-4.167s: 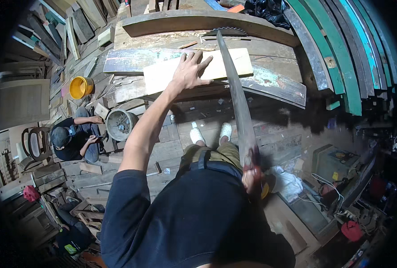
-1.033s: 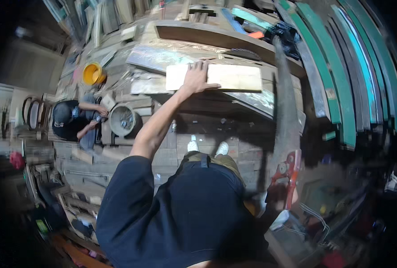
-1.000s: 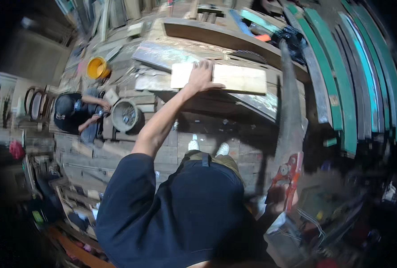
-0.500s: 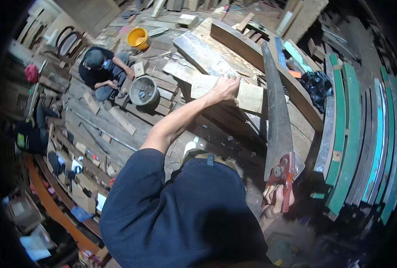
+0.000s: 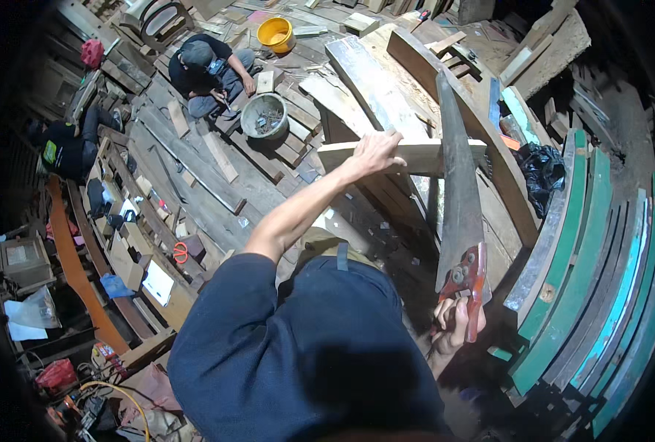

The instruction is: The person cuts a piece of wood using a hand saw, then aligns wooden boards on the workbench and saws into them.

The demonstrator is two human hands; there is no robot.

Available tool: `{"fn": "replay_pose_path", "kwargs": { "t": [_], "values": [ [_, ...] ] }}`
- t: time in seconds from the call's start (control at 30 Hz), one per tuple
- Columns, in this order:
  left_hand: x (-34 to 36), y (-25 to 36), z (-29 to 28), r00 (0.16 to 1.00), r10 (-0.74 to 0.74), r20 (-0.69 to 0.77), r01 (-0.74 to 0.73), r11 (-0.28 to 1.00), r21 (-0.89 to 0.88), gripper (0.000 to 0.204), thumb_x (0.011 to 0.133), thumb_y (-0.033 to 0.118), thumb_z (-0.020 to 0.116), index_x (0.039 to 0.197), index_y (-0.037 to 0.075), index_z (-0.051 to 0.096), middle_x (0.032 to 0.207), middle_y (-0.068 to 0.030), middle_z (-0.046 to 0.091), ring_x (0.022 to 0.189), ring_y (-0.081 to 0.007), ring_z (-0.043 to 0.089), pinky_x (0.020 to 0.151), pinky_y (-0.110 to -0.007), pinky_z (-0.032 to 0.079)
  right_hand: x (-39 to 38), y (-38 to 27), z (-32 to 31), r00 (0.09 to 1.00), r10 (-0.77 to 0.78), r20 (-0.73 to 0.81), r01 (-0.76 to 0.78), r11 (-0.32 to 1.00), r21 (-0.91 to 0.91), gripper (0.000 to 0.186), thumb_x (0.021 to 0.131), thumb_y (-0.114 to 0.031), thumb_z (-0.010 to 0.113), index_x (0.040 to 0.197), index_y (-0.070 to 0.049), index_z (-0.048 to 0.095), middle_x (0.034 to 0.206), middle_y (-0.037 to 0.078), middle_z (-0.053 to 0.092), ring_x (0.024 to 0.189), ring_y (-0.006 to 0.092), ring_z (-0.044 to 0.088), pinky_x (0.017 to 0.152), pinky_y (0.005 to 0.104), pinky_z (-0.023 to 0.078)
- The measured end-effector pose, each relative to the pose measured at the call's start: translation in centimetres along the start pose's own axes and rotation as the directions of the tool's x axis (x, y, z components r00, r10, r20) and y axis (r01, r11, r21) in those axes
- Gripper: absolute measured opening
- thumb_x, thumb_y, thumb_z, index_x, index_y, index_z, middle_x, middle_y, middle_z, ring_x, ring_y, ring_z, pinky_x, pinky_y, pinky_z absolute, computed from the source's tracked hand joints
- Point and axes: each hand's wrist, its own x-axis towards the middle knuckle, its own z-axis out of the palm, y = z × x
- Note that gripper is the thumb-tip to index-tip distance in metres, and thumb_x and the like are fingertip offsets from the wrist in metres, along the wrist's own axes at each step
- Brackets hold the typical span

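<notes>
A short pale board [image 5: 423, 158] lies crosswise over the planks of a makeshift bench, a narrow side facing up at me. My left hand [image 5: 377, 153] is closed over its left part, fingers over the far side. In my right hand [image 5: 451, 324] is the red handle of a handsaw [image 5: 458, 199], the blade pointing away from me. Its blade passes in front of the board's right part; whether it touches the wood I cannot tell. Beyond my left hand, a long grey-white plank [image 5: 375, 85] rests on the bench.
A dark brown beam [image 5: 464, 125] runs along the bench's right side. Green-painted planks [image 5: 563, 272] stack at the right, near a black plastic bag [image 5: 541, 173]. At the far left a person [image 5: 206, 70] sits by a grey bucket [image 5: 264, 116] and a yellow bucket [image 5: 276, 34]. Another person [image 5: 69, 147] is farther left.
The pale board has turned from its broad face to a narrower side under my left hand. My right hand still holds the saw in much the same pose. The view has shifted.
</notes>
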Motion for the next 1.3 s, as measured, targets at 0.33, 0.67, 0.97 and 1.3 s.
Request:
{"fn": "replay_pose_path", "kwargs": {
  "t": [0.33, 0.67, 0.97, 1.3],
  "values": [
    [-12.6, 2.3, -3.5, 0.910, -0.373, -0.179, 0.368, 0.928, -0.060, 0.051, 0.074, 0.044, 0.086, 0.106, 0.008, 0.068, 0.096, -0.0111, 0.069, 0.086, -0.0347, 0.071, 0.073, -0.044, 0.056, 1.1, -0.1, -1.0, 0.999, 0.032, 0.003, -0.032, 0.999, -0.024, 0.010, 0.096, -0.003, 0.058, 0.100, 0.005, 0.053, 0.059, 0.000, 0.041, 0.047, 0.0093, 0.040, 0.045, 0.0257, 0.036],
    [-10.1, -2.8, -10.1, 0.931, -0.317, -0.180, 0.334, 0.939, 0.076, 0.042, 0.072, 0.029, 0.087, 0.105, 0.009, 0.070, 0.099, -0.0088, 0.069, 0.088, -0.0331, 0.070, 0.073, -0.043, 0.055, 4.4, 0.3, 3.0, 0.998, 0.034, -0.052, -0.037, 0.998, -0.051, 0.014, 0.095, -0.003, 0.060, 0.103, 0.006, 0.054, 0.060, 0.000, 0.043, 0.047, 0.0093, 0.042, 0.045, 0.0259, 0.037],
    [6.4, -10.7, -9.8, 0.989, 0.112, -0.093, -0.097, 0.984, 0.151, 0.030, 0.084, 0.017, 0.073, 0.112, 0.015, 0.064, 0.100, -0.0085, 0.060, 0.091, -0.0322, 0.068, 0.072, -0.046, 0.055, 8.4, 1.3, 9.1, 0.996, -0.028, -0.090, -0.011, 0.914, -0.406, 0.014, 0.092, -0.008, 0.066, 0.093, 0.006, 0.064, 0.059, 0.002, 0.054, 0.052, 0.0095, 0.052, 0.051, 0.0254, 0.041],
    [13.5, -13.9, -8.1, 0.947, 0.270, 0.174, -0.282, 0.958, 0.049, 0.037, 0.083, 0.018, 0.075, 0.115, 0.012, 0.057, 0.105, -0.0110, 0.061, 0.099, -0.0367, 0.067, 0.079, -0.048, 0.055, 10.1, 7.6, 15.9, 0.958, 0.033, -0.284, -0.176, 0.851, -0.495, 0.011, 0.096, -0.007, 0.062, 0.093, 0.003, 0.063, 0.065, 0.000, 0.055, 0.052, 0.0061, 0.047, 0.049, 0.0240, 0.036]
  ]
}}
